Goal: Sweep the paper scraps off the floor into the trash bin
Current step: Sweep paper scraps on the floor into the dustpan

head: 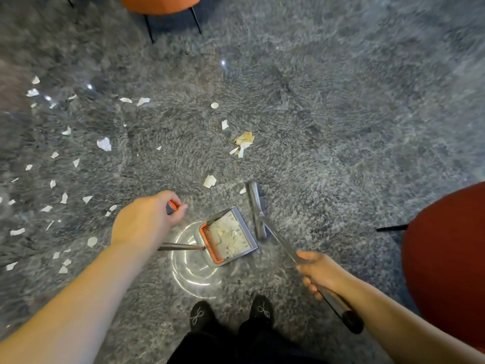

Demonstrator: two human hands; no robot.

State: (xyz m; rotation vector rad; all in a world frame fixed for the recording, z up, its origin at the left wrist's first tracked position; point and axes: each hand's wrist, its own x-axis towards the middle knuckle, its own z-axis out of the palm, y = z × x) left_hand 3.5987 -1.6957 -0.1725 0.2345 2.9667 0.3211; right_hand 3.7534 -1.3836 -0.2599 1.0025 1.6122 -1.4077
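Observation:
My left hand (pixel 147 219) grips the orange-tipped top of the dustpan's long handle. The grey dustpan (pixel 249 236) with an orange comb edge sits on the shaggy grey carpet in front of my feet and holds several white paper scraps (pixel 231 237). My right hand (pixel 319 271) grips the broom handle (pixel 338 304). The grey broom head (pixel 256 206) rests on the carpet just right of the dustpan. Loose paper scraps (pixel 210 181) lie ahead, with a crumpled tan piece (pixel 244 140) farther out and several more scraps (pixel 104 144) scattered to the left. No trash bin is in view.
An orange chair (pixel 446 258) stands close on the right, with a black leg (pixel 392 228) sticking out. Another orange seat (pixel 160 3) on thin black legs is at the top. My black slippers (pixel 231 315) are at the bottom centre. Glare rings show on the carpet by the dustpan.

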